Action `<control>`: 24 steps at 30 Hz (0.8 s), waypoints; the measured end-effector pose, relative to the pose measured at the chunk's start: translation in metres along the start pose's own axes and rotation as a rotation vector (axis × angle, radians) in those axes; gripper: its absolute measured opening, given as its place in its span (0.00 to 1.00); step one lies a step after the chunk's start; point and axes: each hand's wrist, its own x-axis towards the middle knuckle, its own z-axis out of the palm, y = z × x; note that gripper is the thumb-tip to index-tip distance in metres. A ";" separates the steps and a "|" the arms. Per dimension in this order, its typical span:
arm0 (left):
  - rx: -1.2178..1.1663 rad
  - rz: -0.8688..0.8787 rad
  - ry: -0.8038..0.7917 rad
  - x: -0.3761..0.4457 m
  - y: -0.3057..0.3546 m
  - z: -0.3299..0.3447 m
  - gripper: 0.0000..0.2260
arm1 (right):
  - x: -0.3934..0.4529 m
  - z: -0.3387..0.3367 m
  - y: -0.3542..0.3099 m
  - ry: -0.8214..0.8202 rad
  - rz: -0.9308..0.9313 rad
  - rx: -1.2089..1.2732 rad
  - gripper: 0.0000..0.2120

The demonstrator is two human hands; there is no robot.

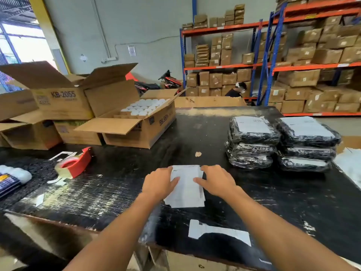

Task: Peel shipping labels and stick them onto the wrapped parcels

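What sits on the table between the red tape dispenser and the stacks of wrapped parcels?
In the head view, mostly bare black table lies between the tape dispenser and the parcels. Only a small torn scrap lies there.

The stack of labels (pixel 186 187) lies on the counter (pixel 273 202) at centre, near the front edge. The left hand (pixel 159 182) rests on its 9 o'clock edge, the right hand (pixel 216 182) on its 3 o'clock edge. The tape dispenser (pixel 75 163) sits at 10 o'clock from the labels. Open cartons (pixel 134 122) stand at 11 o'clock, toward the rear. Two stacks of wrapped parcels (pixel 281 143) stand side by side at 2 o'clock. A paper scrap (pixel 218 231) lies at 6 o'clock. Shelves (pixel 273 65) stand behind the counter at 1 o'clock.
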 end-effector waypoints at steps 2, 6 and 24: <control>-0.024 0.027 -0.018 0.000 -0.007 0.004 0.21 | 0.006 0.006 -0.008 0.021 0.041 0.008 0.24; -0.063 0.082 -0.066 0.001 -0.018 0.016 0.19 | 0.014 0.020 -0.022 0.054 0.135 0.038 0.24; -0.167 0.281 0.054 0.005 -0.044 0.047 0.22 | 0.027 0.046 -0.007 0.200 0.543 0.777 0.10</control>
